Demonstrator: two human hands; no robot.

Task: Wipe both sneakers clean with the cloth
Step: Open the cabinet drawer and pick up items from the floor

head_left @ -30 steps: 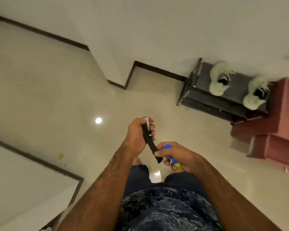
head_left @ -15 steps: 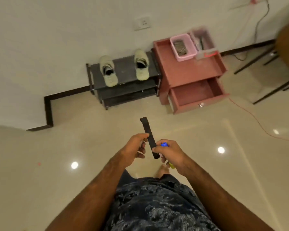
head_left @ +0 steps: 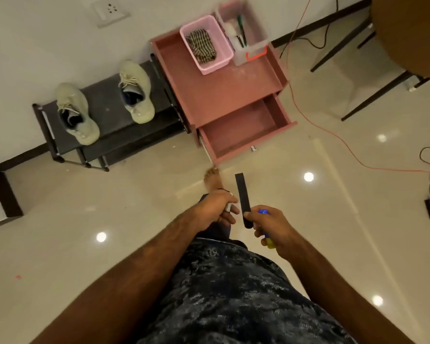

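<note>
Closest to me, my right hand [head_left: 271, 227] pinches the lower end of a black strip [head_left: 242, 194] between thumb and forefinger. The strip stands up and away from me, and my other fingers are curled round a blue-and-yellow thing [head_left: 270, 242] tucked in the palm. My left hand [head_left: 216, 209] is just beside it, fingers folded over a small pale object [head_left: 228, 207] that I cannot identify. Both hands are occupied, so I judge neither is ready for wiping until it has put something down.

My bare foot [head_left: 211, 178] is planted just short of the open drawer [head_left: 236, 130] of the pink cabinet [head_left: 224, 90], perhaps a place to drop these bits.

The sneakers sit apart on the top shelf of the black shoe rack [head_left: 102, 100], toes toward me. The left sneaker [head_left: 76, 112] is at the left end with its toe past the front edge, and the right sneaker [head_left: 135, 93] is at the end against the cabinet.

Along the cabinet top's back edge a pink basket [head_left: 216, 65] holds striped fabric [head_left: 201, 45], which is probably the cloth and is untouched.
</note>
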